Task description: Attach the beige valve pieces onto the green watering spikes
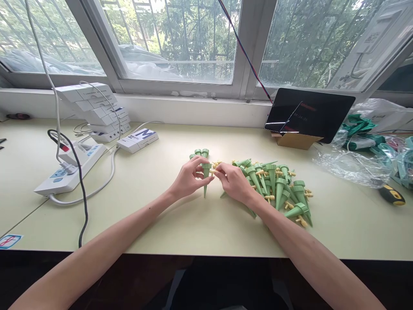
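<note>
My left hand (pixel 188 177) is closed around a green plastic watering spike (pixel 206 171), its pointed end down and its ribbed cap up. My right hand (pixel 234 181) pinches a small yellow valve (pixel 212 171) at the right side of that spike, just below the cap. I cannot tell whether the valve is seated in the spike. A few more green spikes (pixel 205 152) show their caps just behind my left hand. Beside and beyond my right hand lies a pile of green watering spikes (pixel 279 189) with yellow valves among them, partly hidden by my right hand and forearm.
Left on the table are a power strip (pixel 72 170) with cables, stacked white boxes (pixel 100 112) and a single white box (pixel 138 140). A black tablet (pixel 309 113) leans on a cardboard stand (pixel 295 141). Plastic bags (pixel 351 165) and a yellow-black tool handle (pixel 392 194) lie at right.
</note>
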`<state>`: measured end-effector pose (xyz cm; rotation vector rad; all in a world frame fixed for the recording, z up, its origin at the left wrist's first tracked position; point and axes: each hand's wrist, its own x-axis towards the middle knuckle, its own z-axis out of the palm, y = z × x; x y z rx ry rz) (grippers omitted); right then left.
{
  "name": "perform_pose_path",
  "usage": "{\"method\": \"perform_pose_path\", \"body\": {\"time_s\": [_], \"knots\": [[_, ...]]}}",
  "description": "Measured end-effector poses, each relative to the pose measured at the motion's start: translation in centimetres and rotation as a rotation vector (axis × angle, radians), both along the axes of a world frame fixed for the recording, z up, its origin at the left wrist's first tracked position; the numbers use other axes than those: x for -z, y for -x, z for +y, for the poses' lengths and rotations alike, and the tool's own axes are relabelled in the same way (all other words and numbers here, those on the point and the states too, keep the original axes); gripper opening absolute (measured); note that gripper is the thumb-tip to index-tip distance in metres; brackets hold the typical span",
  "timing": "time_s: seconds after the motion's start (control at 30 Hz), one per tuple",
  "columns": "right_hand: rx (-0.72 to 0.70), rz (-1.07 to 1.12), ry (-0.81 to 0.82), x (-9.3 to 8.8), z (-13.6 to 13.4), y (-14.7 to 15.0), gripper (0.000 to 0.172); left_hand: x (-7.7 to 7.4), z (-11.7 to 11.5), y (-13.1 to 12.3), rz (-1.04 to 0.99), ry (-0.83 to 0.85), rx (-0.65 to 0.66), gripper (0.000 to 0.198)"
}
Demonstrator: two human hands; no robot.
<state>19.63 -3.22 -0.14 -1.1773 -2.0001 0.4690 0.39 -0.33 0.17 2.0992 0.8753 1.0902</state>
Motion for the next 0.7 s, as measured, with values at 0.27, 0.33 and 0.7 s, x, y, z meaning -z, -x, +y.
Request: {"method": "perform_pose_path", "body": {"time_s": [0.27, 0.33, 0.7], "knots": [[0.001, -0.005, 0.0, 0.01, 0.05, 0.05, 0.017, -0.13, 0.07, 0.04, -0.019, 0.068, 0.018, 0.034], [0.003, 0.005, -0.002, 0.03, 0.05, 0.06, 0.017, -0.28, 0.1, 0.13, -0.031, 0.138, 0.045, 0.036], [0.021, 0.026, 0.001, -0.08, 0.04, 0.09, 0.022, -0.48, 0.43, 0.4, -0.09, 0.349, 0.08, 0.032]]}}
